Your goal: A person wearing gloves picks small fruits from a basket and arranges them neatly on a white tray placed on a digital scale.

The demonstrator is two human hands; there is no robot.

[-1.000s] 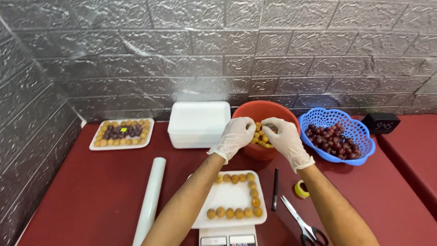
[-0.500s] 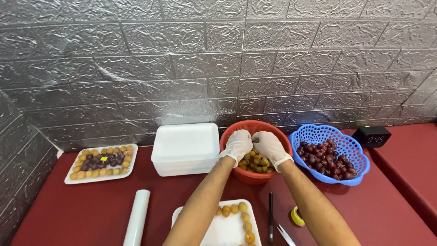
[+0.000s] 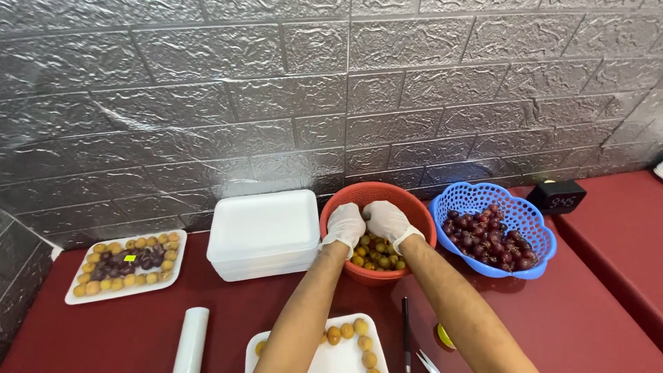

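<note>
Inside orange basket (image 3: 407,207) | both hands (image 3: 366,224) among yellow fruits (image 3: 376,252) | fingers curled (grip unclear)

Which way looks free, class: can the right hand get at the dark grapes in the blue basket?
Probably yes. The right hand is in the orange basket, right beside the blue basket; the dark grapes lie uncovered with nothing between.

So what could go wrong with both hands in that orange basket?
The left hand and right hand are crowded together in the orange basket, so a yellow fruit could get squashed or flicked out. Leaning on the rim might tip the basket toward the blue basket of dark grapes. The forearms also pass over the white tray and could knock its fruit.
</note>
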